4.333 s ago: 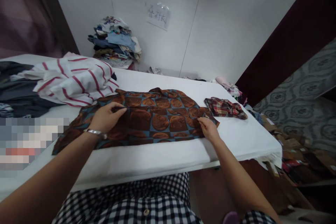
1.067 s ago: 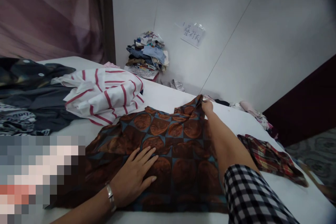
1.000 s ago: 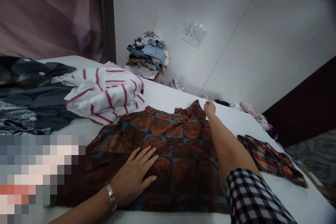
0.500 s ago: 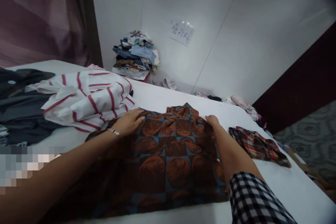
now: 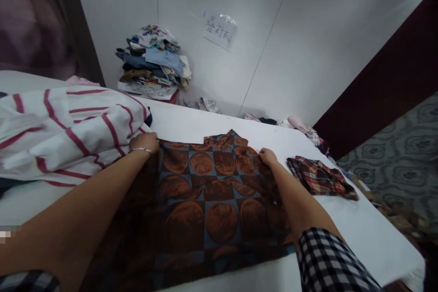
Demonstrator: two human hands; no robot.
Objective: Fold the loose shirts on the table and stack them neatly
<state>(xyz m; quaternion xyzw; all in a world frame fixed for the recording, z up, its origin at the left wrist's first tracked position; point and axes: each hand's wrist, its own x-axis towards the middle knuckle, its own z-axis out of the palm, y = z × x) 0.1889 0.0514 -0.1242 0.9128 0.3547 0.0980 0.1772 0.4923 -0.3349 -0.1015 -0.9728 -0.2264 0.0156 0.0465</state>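
Note:
A brown shirt with orange discs on blue squares (image 5: 208, 200) lies flat on the white table (image 5: 345, 219), collar away from me. My left hand (image 5: 145, 142), with a bracelet at the wrist, is closed on the shirt's far left shoulder. My right hand (image 5: 267, 157) is closed on the far right shoulder. Both arms stretch out over the shirt.
A white garment with red stripes (image 5: 68, 127) is heaped at the left, touching the shirt. A folded plaid cloth (image 5: 320, 177) lies to the right. A stack of folded clothes (image 5: 153, 64) stands against the wall under a paper sign (image 5: 220, 31). Small garments (image 5: 294, 124) line the far edge.
My left hand left the middle of the shirt and reached to its far left shoulder. My right hand drew back from the collar to the right shoulder. The view swung left and down.

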